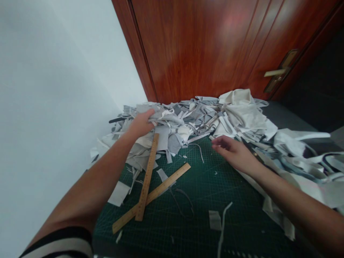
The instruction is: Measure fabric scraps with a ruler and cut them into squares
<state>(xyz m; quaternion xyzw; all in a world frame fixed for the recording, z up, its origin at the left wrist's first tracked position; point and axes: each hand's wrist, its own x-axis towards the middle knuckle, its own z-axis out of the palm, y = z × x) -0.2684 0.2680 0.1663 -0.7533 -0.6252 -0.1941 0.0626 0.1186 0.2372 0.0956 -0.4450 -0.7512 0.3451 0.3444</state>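
Observation:
My left hand (141, 124) is closed on grey fabric scraps (168, 115) at the left of a heap. Its thumb lies on top, and the cloth hides part of the fingers. To the right, my right hand (232, 151) is just over the front edge of the heap with its fingers curled toward the thumb. Whatever may be between those fingertips is too small to tell. Close by them is a small white strip (211, 137). The scrap heap (200, 116), in greys and whites, spreads along the back of a green cutting mat (196, 186).
Two wooden rulers, one slanted upright (147, 179) and one lower (172, 179), cross on the mat. Dark-handled scissors (251, 148) lie partly under my right wrist. Pale cloth (244, 107) piles up at the back right. Behind stands a brown door (199, 50); a white wall (67, 71) borders the left.

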